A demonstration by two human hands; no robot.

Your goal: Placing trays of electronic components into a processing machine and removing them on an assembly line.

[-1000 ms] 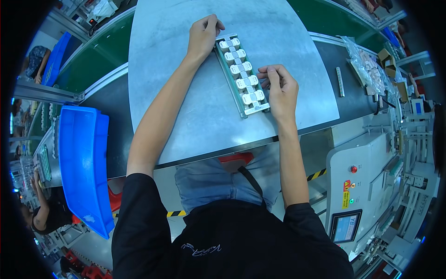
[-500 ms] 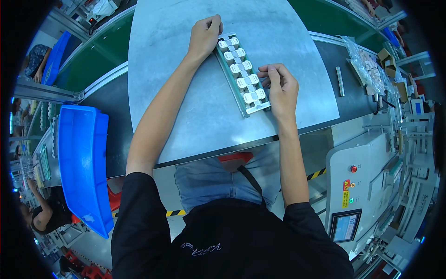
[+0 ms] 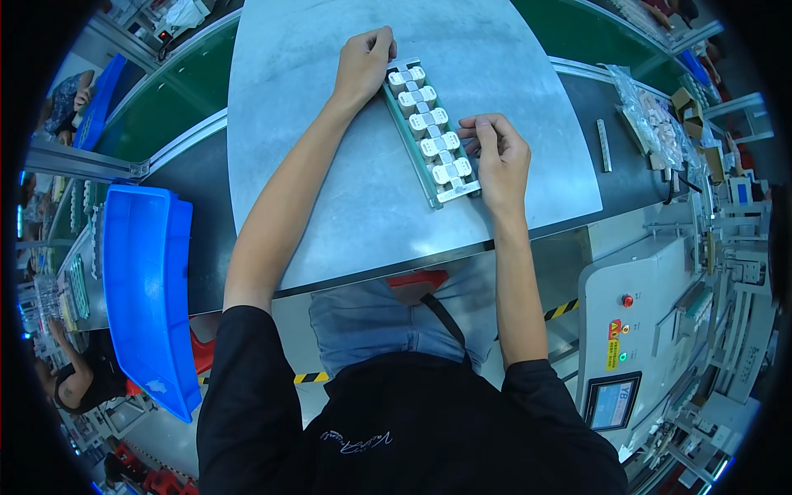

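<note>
A long green tray (image 3: 417, 154) lies aslant on the pale metal tabletop (image 3: 330, 206), its near end to the right. In it sits a row of several white rounded plastic pieces (image 3: 429, 124), with grey parts between them. At the tray's far left corner is my left hand (image 3: 364, 66), its fingers curled in. What those fingers hold, if anything, is hidden. My right hand (image 3: 502, 158) rests beside the tray's right side near its close end. Its fingers are loosely bent and apart, the tips close to the white pieces, with nothing seen in them.
A blue bin (image 3: 148, 289) stands at the left. A narrow metal strip (image 3: 605, 145) lies on the dark bench right of the tabletop, near clear plastic bags (image 3: 652, 124). At lower right is a grey machine panel (image 3: 606, 305) with a screen. Other people work at far left.
My hands and the tray stay in place. At far left, another person's arm has shifted.
</note>
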